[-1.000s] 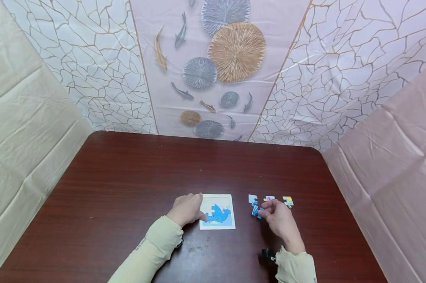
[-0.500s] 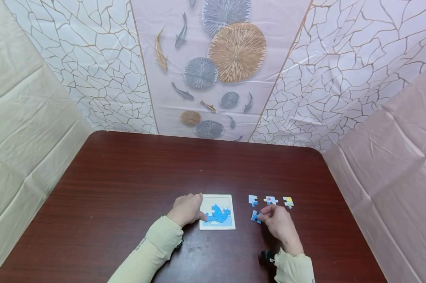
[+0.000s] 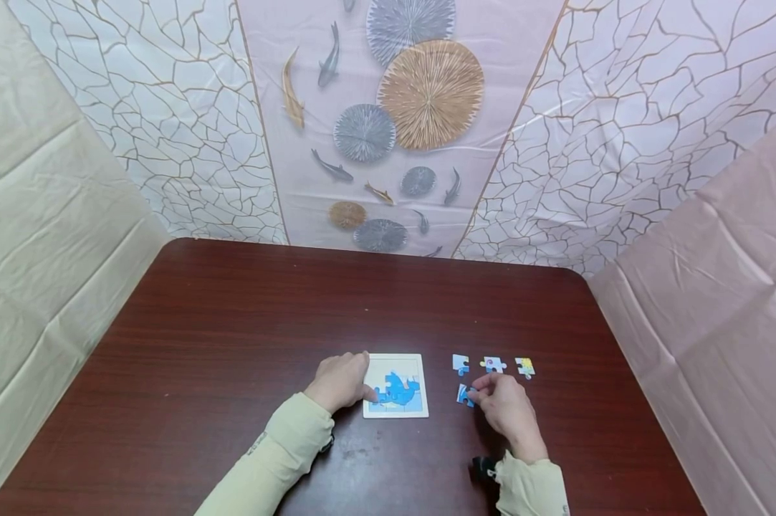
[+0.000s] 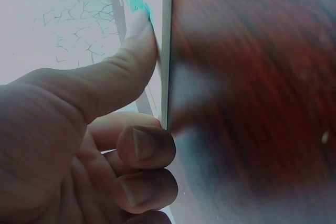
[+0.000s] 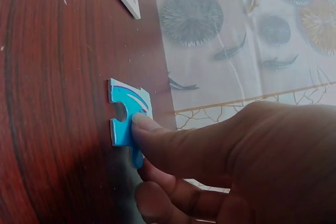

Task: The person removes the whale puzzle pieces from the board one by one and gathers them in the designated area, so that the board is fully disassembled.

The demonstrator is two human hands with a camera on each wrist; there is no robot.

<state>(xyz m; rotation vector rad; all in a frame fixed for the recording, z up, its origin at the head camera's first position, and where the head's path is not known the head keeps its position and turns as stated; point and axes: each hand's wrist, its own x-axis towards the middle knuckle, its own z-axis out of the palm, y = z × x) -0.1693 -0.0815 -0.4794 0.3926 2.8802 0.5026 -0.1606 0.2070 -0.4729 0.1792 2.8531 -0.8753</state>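
Observation:
A square puzzle board (image 3: pixel 393 414) with a pale frame lies on the table, partly filled with a blue animal picture. My left hand (image 3: pixel 339 383) holds its left edge. In the left wrist view the thumb (image 4: pixel 131 51) lies on the board's face, and the other fingers curl at its edge. To the right, my right hand (image 3: pixel 509 410) pinches a blue and white puzzle piece (image 3: pixel 463 395). The right wrist view shows my thumb on that puzzle piece (image 5: pixel 124 129), whose far fingers are partly hidden. Whether the piece touches the table cannot be told.
Three loose puzzle pieces lie in a row beyond my right hand: a pale blue one (image 3: pixel 461 363), a pinkish one (image 3: pixel 493 365) and a yellow one (image 3: pixel 524 367). The dark wooden table (image 3: pixel 246 315) ends at a patterned cloth wall (image 3: pixel 375 179). Cloth hangs on both sides.
My right hand has drawn the blue puzzle piece slightly toward me, away from the pale blue piece, then a little left. My left hand and the board have stayed put.

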